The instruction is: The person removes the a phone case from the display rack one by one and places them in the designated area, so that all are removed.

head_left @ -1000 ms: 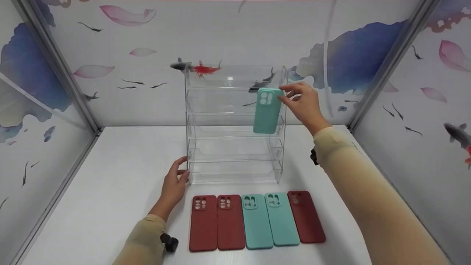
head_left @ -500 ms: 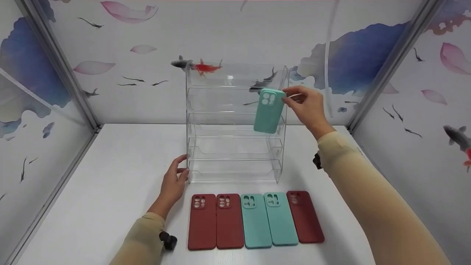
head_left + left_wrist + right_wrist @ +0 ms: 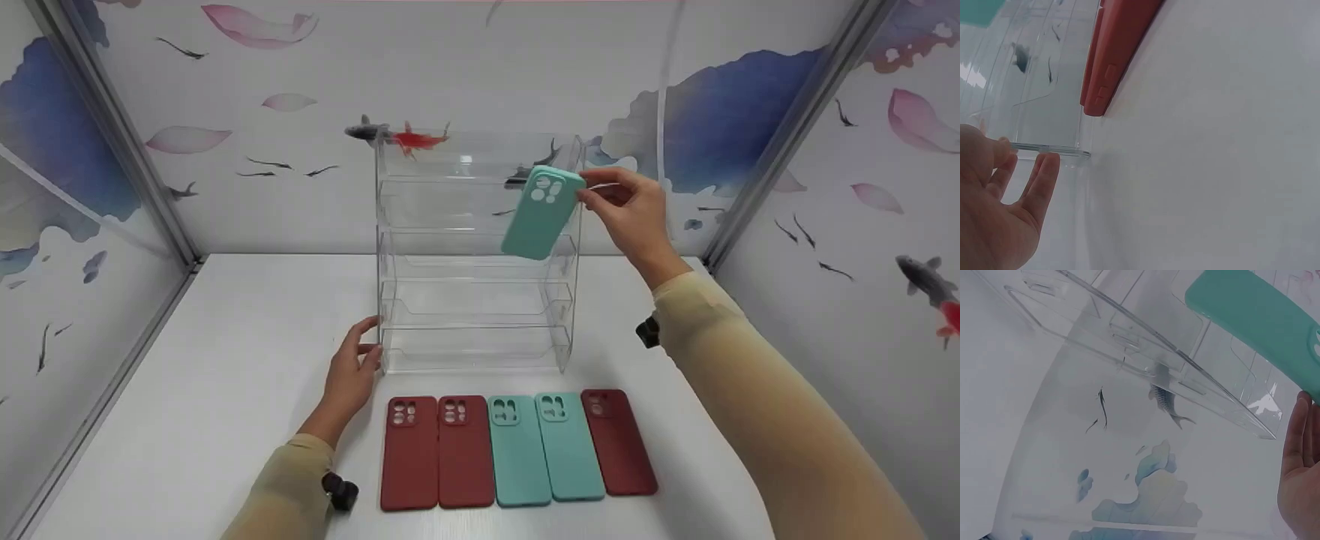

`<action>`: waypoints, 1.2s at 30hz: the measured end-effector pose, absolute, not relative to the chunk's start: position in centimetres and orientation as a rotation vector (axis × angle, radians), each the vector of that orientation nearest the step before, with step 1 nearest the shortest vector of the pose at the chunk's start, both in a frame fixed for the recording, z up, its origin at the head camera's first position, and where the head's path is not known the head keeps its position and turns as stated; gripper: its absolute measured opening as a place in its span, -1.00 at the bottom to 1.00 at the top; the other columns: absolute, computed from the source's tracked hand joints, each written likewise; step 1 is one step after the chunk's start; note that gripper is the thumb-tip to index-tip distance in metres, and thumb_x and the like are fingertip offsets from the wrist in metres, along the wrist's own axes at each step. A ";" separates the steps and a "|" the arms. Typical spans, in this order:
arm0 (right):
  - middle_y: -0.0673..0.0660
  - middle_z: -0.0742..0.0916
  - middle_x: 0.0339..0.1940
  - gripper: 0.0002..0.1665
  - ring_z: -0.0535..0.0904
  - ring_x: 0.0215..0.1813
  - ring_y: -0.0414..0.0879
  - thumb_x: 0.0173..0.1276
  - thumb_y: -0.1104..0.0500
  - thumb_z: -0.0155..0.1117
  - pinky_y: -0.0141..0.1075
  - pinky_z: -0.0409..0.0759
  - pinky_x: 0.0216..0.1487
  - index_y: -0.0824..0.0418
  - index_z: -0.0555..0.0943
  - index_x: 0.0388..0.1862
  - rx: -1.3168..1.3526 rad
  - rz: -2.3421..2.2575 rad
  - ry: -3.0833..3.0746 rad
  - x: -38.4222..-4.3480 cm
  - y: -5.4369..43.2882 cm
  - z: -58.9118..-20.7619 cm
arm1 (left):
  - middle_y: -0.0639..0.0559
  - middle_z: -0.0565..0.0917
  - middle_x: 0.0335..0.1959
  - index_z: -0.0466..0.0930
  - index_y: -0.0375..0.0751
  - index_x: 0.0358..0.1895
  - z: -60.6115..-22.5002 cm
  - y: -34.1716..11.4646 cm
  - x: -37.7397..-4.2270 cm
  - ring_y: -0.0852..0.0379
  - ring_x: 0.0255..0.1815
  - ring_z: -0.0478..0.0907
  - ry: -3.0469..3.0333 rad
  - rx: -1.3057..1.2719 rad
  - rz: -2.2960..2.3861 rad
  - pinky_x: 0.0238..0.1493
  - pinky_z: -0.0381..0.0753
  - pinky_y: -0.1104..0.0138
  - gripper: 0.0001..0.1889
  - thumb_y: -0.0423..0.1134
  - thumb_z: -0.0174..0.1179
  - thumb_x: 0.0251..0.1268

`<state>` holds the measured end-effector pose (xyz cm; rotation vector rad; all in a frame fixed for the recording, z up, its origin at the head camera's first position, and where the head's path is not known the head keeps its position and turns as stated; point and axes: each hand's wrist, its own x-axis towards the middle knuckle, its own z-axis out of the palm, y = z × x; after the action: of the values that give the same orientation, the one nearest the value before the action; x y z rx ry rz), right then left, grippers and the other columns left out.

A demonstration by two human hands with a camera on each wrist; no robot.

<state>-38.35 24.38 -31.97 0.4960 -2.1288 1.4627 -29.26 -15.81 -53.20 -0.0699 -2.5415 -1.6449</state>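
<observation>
My right hand (image 3: 630,210) pinches a mint-green phone case (image 3: 541,214) by its upper right edge. The case hangs tilted in front of the upper tiers of a clear acrylic rack (image 3: 480,341), its camera cutout toward me. In the right wrist view the same case (image 3: 1258,323) crosses the top right corner, beside the rack's side panel. Low on the rack's left side, the fingertips of my left hand (image 3: 354,379) touch the clear side panel. The left wrist view shows fairly straight fingers (image 3: 1043,179) against that panel's edge (image 3: 1050,149).
In front of the rack lies a row of phone cases: a red case (image 3: 409,465), another red case (image 3: 466,465), a mint case (image 3: 521,465), a second mint case (image 3: 571,457) and a darker red case (image 3: 622,450). Patterned walls (image 3: 480,67) enclose the white table (image 3: 247,330).
The mint case in my right hand has tilted further, its lower end swinging left and up. My left hand stays at the rack's side panel.
</observation>
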 end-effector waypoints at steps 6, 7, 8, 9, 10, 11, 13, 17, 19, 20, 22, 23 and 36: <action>0.15 0.80 -0.07 -0.68 0.78 -0.14 -0.16 0.38 0.20 0.47 -0.49 0.79 -0.04 0.24 0.76 0.09 0.502 1.539 -2.092 -37.6 25.1 -32.2 | -0.02 0.30 0.59 0.16 0.02 0.60 -53.3 -15.7 -29.3 -0.08 0.36 0.52 -2.551 -0.075 -1.645 0.32 0.72 0.14 -0.45 -0.29 -0.01 0.66; 0.14 0.80 -0.07 -0.68 0.78 -0.14 -0.17 0.38 0.21 0.47 -0.49 0.79 -0.05 0.24 0.75 0.09 0.502 1.545 -2.098 -37.5 25.3 -32.4 | -0.01 0.30 0.59 0.16 0.02 0.60 -53.3 -15.8 -29.3 -0.08 0.36 0.52 -2.554 -0.072 -1.650 0.32 0.72 0.14 -0.45 -0.29 -0.01 0.67; 0.13 0.80 -0.07 -0.67 0.78 -0.15 -0.17 0.38 0.21 0.47 -0.49 0.78 -0.06 0.25 0.75 0.10 0.502 1.553 -2.106 -37.4 25.5 -32.6 | -0.01 0.30 0.59 0.16 0.02 0.60 -53.2 -15.8 -29.2 -0.08 0.36 0.52 -2.556 -0.072 -1.655 0.32 0.71 0.13 -0.45 -0.28 -0.01 0.67; 0.12 0.80 -0.08 -0.67 0.77 -0.15 -0.17 0.39 0.21 0.46 -0.49 0.78 -0.08 0.25 0.75 0.10 0.502 1.560 -2.115 -37.3 25.7 -32.9 | 0.00 0.29 0.59 0.16 0.03 0.60 -53.2 -15.8 -29.2 -0.07 0.36 0.52 -2.561 -0.068 -1.659 0.32 0.71 0.13 -0.45 -0.28 -0.01 0.67; 0.12 0.80 -0.08 -0.67 0.77 -0.16 -0.16 0.39 0.21 0.46 -0.49 0.78 -0.10 0.26 0.75 0.10 0.499 1.564 -2.126 -37.2 25.9 -33.2 | 0.01 0.29 0.59 0.16 0.04 0.60 -53.2 -15.8 -29.2 -0.07 0.36 0.52 -2.562 -0.065 -1.663 0.32 0.71 0.13 -0.46 -0.27 -0.01 0.67; 0.10 0.80 -0.09 -0.67 0.77 -0.17 -0.16 0.39 0.20 0.46 -0.48 0.78 -0.12 0.25 0.75 0.10 0.495 1.564 -2.141 -37.2 26.2 -33.5 | 0.00 0.29 0.59 0.16 0.03 0.60 -53.1 -15.8 -29.2 -0.07 0.36 0.52 -2.563 -0.072 -1.665 0.33 0.71 0.12 -0.46 -0.27 -0.01 0.67; 0.07 0.79 -0.09 -0.66 0.76 -0.17 -0.16 0.40 0.17 0.46 -0.46 0.78 -0.14 0.24 0.75 0.10 0.482 1.566 -2.177 -36.9 26.8 -33.9 | -0.01 0.29 0.59 0.17 0.02 0.60 -53.1 -15.8 -29.2 -0.08 0.36 0.52 -2.562 -0.077 -1.666 0.32 0.71 0.11 -0.46 -0.28 -0.01 0.67; 0.03 0.77 -0.07 -0.64 0.76 -0.15 -0.18 0.42 0.14 0.44 -0.46 0.78 -0.15 0.23 0.73 0.14 0.462 1.552 -2.268 -36.5 28.2 -34.8 | -0.01 0.30 0.59 0.17 0.03 0.60 -53.1 -15.8 -29.2 -0.08 0.36 0.52 -2.561 -0.078 -1.676 0.32 0.71 0.10 -0.46 -0.28 -0.01 0.67; 0.04 0.76 -0.05 -0.63 0.76 -0.14 -0.19 0.43 0.15 0.43 -0.47 0.78 -0.15 0.24 0.72 0.15 0.450 1.554 -2.305 -36.3 28.9 -35.2 | 0.00 0.29 0.59 0.17 0.04 0.60 -53.2 -15.8 -29.2 -0.07 0.36 0.51 -2.563 -0.073 -1.681 0.32 0.71 0.11 -0.46 -0.28 -0.01 0.67; 0.05 0.76 -0.05 -0.63 0.76 -0.14 -0.19 0.44 0.16 0.42 -0.47 0.78 -0.14 0.25 0.72 0.16 0.445 1.551 -2.321 -36.2 29.3 -35.4 | 0.00 0.30 0.59 0.17 0.05 0.60 -53.2 -15.8 -29.2 -0.06 0.36 0.51 -2.561 -0.072 -1.684 0.33 0.71 0.11 -0.46 -0.28 -0.01 0.67; 0.06 0.76 -0.04 -0.63 0.77 -0.15 -0.19 0.45 0.16 0.41 -0.47 0.78 -0.15 0.26 0.71 0.16 0.428 1.552 -2.348 -36.0 30.0 -35.9 | 0.00 0.30 0.58 0.17 0.04 0.60 -53.2 -15.8 -29.1 -0.06 0.36 0.51 -2.557 -0.072 -1.685 0.32 0.71 0.11 -0.46 -0.28 -0.01 0.67; 0.06 0.76 -0.04 -0.63 0.77 -0.15 -0.19 0.45 0.16 0.41 -0.46 0.78 -0.16 0.27 0.71 0.17 0.419 1.548 -2.363 -36.0 30.3 -36.1 | -0.01 0.30 0.58 0.17 0.04 0.60 -53.3 -15.8 -29.1 -0.06 0.36 0.51 -2.556 -0.073 -1.686 0.32 0.71 0.11 -0.46 -0.28 -0.01 0.67; 0.07 0.78 -0.02 -0.60 0.79 -0.15 -0.16 0.48 0.11 0.38 -0.45 0.78 -0.16 0.28 0.69 0.19 0.324 1.421 -2.551 -35.0 34.2 -38.5 | -0.01 0.29 0.59 0.12 0.04 0.61 -53.1 -15.8 -29.3 -0.07 0.38 0.51 -2.576 -0.055 -1.656 0.32 0.72 0.18 -0.44 -0.28 -0.03 0.68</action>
<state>-35.04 34.16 -38.45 0.3237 -2.5514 1.4207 -29.25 -15.79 -53.06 -0.0555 -2.5761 -1.6561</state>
